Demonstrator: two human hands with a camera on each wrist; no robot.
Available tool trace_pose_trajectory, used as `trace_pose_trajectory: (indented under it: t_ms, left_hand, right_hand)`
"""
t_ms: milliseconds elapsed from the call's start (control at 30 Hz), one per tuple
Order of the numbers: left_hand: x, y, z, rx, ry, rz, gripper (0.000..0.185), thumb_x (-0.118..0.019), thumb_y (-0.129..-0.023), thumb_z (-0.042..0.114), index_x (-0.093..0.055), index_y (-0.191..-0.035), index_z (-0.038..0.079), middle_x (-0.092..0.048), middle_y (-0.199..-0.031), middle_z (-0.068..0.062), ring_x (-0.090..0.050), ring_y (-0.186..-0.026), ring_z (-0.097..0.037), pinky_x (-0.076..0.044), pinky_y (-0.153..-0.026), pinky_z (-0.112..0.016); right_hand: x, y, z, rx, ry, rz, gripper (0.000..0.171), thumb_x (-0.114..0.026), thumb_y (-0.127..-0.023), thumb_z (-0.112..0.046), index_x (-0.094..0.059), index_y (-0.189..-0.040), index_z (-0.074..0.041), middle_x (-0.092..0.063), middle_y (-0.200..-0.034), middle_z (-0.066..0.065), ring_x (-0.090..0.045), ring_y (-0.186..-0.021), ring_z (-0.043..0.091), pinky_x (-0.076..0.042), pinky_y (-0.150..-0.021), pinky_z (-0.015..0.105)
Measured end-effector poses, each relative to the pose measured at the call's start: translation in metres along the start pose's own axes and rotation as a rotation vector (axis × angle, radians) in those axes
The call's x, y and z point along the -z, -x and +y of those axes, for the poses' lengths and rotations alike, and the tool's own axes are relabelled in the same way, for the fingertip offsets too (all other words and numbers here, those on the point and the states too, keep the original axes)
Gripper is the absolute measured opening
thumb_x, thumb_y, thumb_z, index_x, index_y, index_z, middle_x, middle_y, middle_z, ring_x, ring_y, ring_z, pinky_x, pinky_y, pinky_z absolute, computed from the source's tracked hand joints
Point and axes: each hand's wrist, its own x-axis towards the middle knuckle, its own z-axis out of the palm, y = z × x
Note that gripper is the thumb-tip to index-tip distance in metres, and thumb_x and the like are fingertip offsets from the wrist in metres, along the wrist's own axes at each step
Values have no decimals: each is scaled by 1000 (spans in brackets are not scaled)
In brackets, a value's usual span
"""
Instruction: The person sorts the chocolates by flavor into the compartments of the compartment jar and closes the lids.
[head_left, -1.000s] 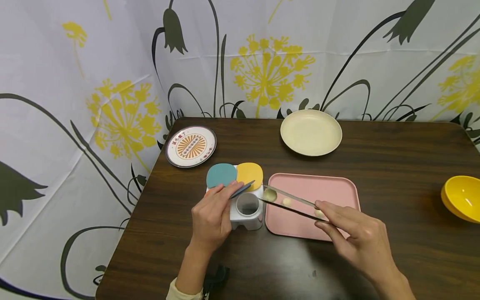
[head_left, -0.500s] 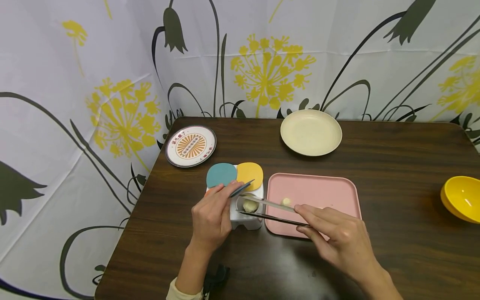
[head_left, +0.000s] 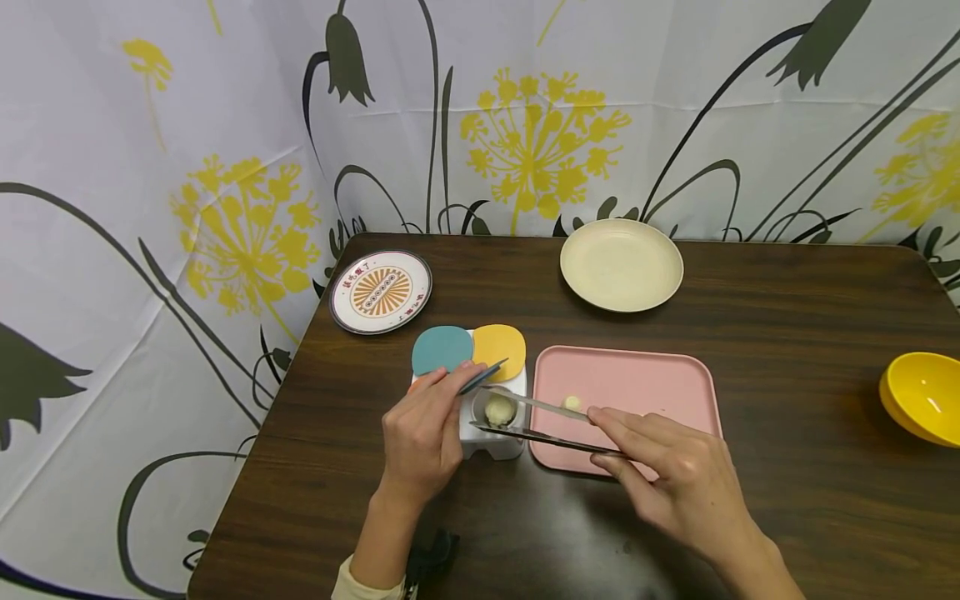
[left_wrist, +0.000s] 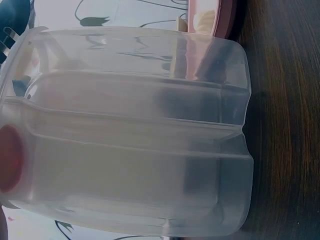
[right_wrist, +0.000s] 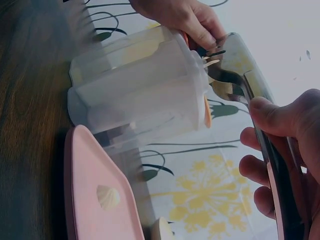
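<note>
The right hand holds metal tongs that reach left over the storage box. Between their tips is a pale round lump, at the mouth of the uncovered compartment. The left hand holds up that compartment's dark blue lid, which stands tilted. White and translucent, the box fills the left wrist view; teal and yellow lids cover its rear compartments. In the right wrist view, the tong tips are right at the box's rim.
A pink tray beside the box carries a small pale ridged piece; the right hand covers its near corner. Behind stand a cream plate and a patterned plate. A yellow bowl is far right.
The right hand has moved left with the tongs, carrying the pale lump from the tray's left edge to over the compartment. In the last half second little has moved; the left hand stays at the lid.
</note>
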Motion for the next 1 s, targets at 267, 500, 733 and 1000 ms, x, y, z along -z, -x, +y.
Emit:
trace_pose_trajectory:
  t_ms: [267, 500, 733, 1000]
  left_hand:
    - [0, 0, 0, 5, 0, -2, 32, -43, -102, 12, -66, -122, 4, -72, -113, -6, -70, -100, -19, -53, -90, -44]
    - [1, 0, 0, 16, 4, -7, 32, -43, -101, 12, -67, -122, 5, -72, -112, -6, -70, -100, -19, -53, -90, -45]
    - [0, 0, 1, 18, 7, -15, 33, -42, -100, 12, -67, -121, 4, -72, -112, -6, -70, -100, -20, -53, -89, -46]
    - [0, 0, 0, 25, 8, -20, 34, -41, -100, 11, -67, -120, 5, -72, -113, -5, -69, -102, -19, -53, -89, -45]
  right_hand:
    - [1, 3, 1, -4, 27, -34, 41, -56, -98, -41, -73, -117, -9, -74, -103, 2, -71, -85, 15, -50, -67, 35]
    - [4, 6, 3, -22, 58, -67, 45, -54, -98, -46, -71, -122, -12, -73, -107, -1, -70, -86, 13, -52, -72, 37]
    - [15, 12, 9, -46, 75, -84, 48, -54, -97, -49, -70, -124, -12, -73, -105, -2, -69, -82, 11, -51, -61, 31]
    - [39, 37, 29, -175, 173, -120, 54, -52, -94, -57, -71, -123, -16, -72, -102, -7, -64, -73, 1, -48, -55, 23]
